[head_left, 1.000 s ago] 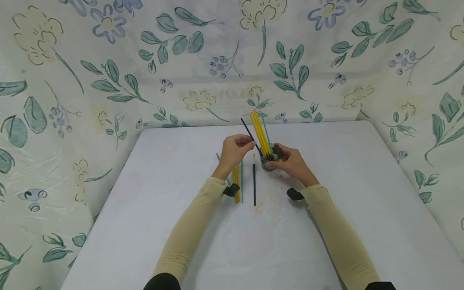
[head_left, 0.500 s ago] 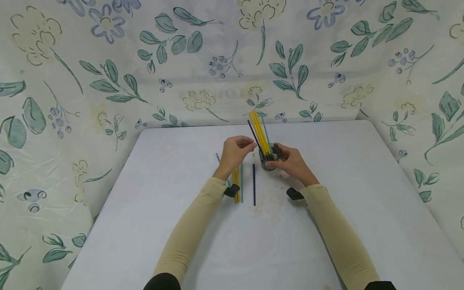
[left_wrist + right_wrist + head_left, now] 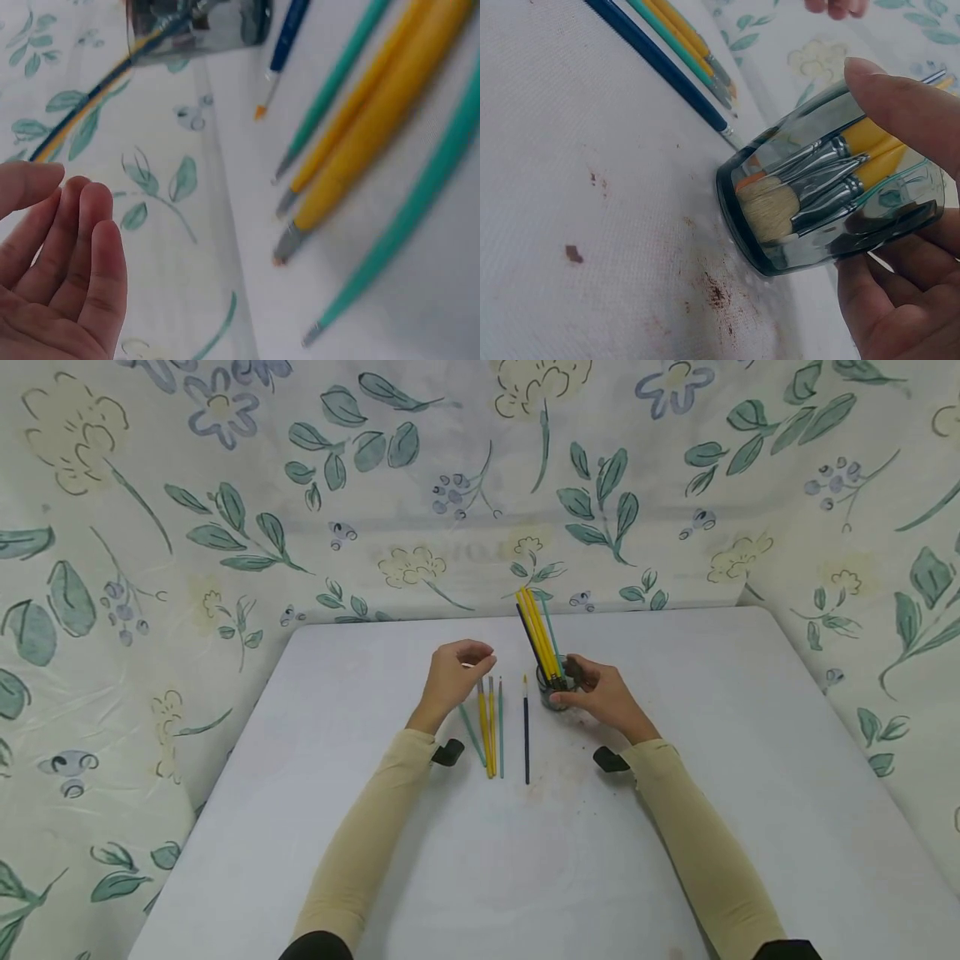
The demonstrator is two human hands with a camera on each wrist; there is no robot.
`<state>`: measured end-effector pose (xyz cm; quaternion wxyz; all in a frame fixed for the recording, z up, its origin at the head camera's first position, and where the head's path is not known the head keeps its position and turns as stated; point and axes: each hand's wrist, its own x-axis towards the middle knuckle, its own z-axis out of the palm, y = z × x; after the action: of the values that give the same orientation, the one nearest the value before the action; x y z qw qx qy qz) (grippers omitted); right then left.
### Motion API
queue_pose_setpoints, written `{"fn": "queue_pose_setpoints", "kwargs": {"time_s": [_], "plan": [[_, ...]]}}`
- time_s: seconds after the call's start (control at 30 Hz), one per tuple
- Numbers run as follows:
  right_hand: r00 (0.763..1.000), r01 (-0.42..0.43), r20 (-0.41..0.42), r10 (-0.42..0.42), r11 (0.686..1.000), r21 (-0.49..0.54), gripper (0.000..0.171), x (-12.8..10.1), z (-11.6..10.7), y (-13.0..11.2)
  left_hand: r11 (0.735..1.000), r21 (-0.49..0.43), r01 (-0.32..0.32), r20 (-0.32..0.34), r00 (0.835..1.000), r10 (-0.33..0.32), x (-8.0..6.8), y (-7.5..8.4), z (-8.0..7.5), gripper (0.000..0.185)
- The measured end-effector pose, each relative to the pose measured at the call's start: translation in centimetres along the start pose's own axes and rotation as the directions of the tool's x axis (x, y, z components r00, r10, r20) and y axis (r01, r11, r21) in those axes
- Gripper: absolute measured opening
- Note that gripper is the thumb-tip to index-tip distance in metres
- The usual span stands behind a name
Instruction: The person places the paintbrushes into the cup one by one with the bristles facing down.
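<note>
Glass [image 3: 556, 692]: we are seeing it standing upright on the table, clear; brushes [image 3: 537, 631] inside are leaning back-left, bristles down
Loose brushes [image 3: 491, 727]: lying side by side, left of the glass

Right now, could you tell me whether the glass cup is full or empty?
Partly full: the glass cup, held by the right hand, has paintbrushes standing bristles-down inside.
</note>
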<state>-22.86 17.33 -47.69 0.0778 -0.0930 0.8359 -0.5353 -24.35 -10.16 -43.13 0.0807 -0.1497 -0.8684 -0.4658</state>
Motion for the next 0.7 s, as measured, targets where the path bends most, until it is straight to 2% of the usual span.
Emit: {"fn": "queue_pose_setpoints", "kwargs": {"time_s": [0.23, 0.4, 0.53, 0.7], "plan": [[1.0, -0.005, -0.003, 0.005, 1.0, 0.013, 0.096, 0.0, 0.1, 0.0, 0.995, 0.096, 0.019, 0.069, 0.997, -0.026, -1.0, -1.5, -1.9, 0.022], [1.0, -0.003, -0.007, 0.003, 1.0, 0.012, 0.094, 0.0, 0.1, -0.1, 0.98, 0.196, 0.031, 0.153, 0.986, -0.062, -1.9, -1.9, -2.5, 0.022], [1.0, -0.003, -0.007, 0.003, 1.0, 0.007, 0.094, -0.1, 0.1, -0.2, 0.966, 0.258, 0.024, 0.243, 0.966, -0.089, -2.6, -2.4, -2.7, 0.023], [1.0, -0.014, -0.005, 0.014, 1.0, 0.007, 0.095, -0.2, 0.1, -0.3, 0.939, 0.343, 0.008, 0.345, 0.929, -0.134, -3.1, -3.2, -2.8, 0.023]]}}
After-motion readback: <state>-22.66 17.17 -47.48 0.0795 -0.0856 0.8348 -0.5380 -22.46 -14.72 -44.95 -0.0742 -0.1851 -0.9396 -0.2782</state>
